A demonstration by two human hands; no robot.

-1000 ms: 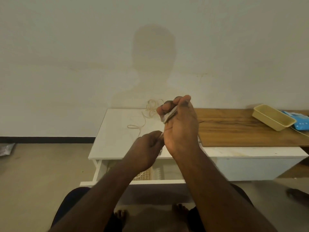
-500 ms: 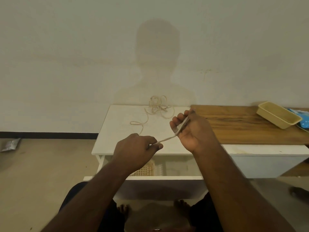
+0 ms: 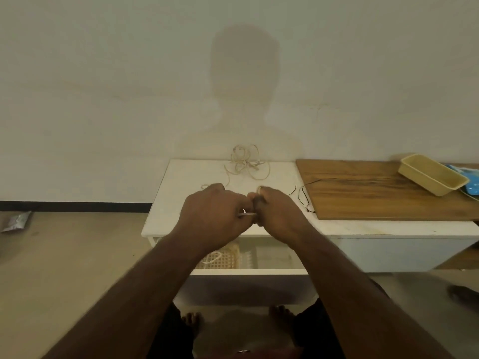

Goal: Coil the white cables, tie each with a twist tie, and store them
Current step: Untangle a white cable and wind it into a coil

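While clamped between both hands' curled fingers, white cable, hands touching.

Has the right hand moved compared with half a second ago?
Yes. The right hand has drawn left, away from the wooden board, and now meets the left hand over the white table.

Sparse home room, likely living space. Low white cabinet against bare plain wall, drawer pulled open below cabinet top. Wood board on cabinet's right half, yellow tray on it. Beige floor left of cabinet, dark baseboard. Person sits barefoot before cabinet.
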